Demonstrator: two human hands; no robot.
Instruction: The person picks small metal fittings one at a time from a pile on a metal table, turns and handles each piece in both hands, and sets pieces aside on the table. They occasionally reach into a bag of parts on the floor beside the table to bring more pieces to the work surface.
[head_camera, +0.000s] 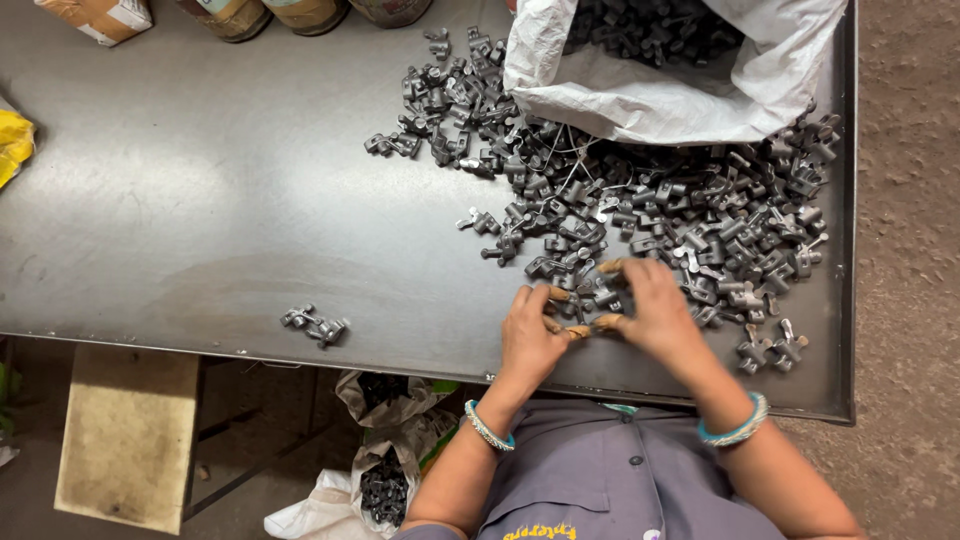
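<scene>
A large heap of small grey metal parts (640, 200) spreads over the right half of a dark steel table (200, 200). My left hand (530, 335) and my right hand (655, 310) meet at the heap's near edge, fingertips pinched together on small metal parts between them. Both wrists wear turquoise bangles. A white sack (680, 80) lies open at the far right, with more of the same parts inside. A small separate cluster of parts (315, 325) sits apart near the table's front edge, to the left of my hands.
Tins and a cardboard box (100, 15) line the table's far edge. Something yellow (12, 145) lies at the left edge. Under the table are a bag of parts (380, 490) and a wooden stool (125, 435). Bare floor lies to the right.
</scene>
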